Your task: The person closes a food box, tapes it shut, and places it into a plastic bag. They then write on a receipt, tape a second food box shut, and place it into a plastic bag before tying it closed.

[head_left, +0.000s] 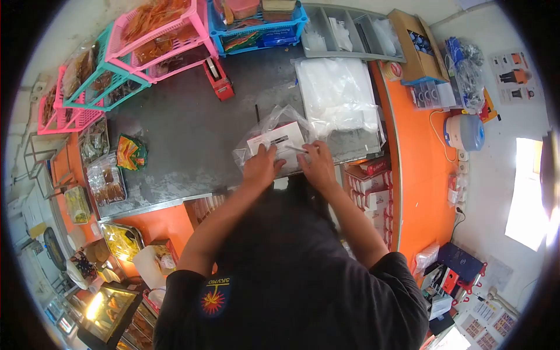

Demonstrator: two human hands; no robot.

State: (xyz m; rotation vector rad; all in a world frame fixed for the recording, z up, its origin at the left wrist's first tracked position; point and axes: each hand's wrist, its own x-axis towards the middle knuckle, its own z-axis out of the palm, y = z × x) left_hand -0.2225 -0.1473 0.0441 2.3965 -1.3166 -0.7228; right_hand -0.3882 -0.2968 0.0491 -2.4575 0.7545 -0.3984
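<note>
A flat white box (272, 136) with dark print lies at the table's front edge, in or on a loose clear plastic bag (240, 156). The fingers of my left hand (262, 167) bend over the box's near left part, gripping it or the plastic there. On the other side, my right hand (318, 165) is closed in a pinch around a slim whitish stick (296, 148), perhaps a pen, which points left over the box. A stack of clear plastic bags (338, 93) lies just beyond my right hand.
A red tape dispenser (219, 80) stands farther back. Pink baskets (160, 41), a blue basket (256, 29) and a grey divided tray (353, 35) line the back. An orange and green packet (131, 153) lies at left. Small boxes (373, 192) fill a shelf below right.
</note>
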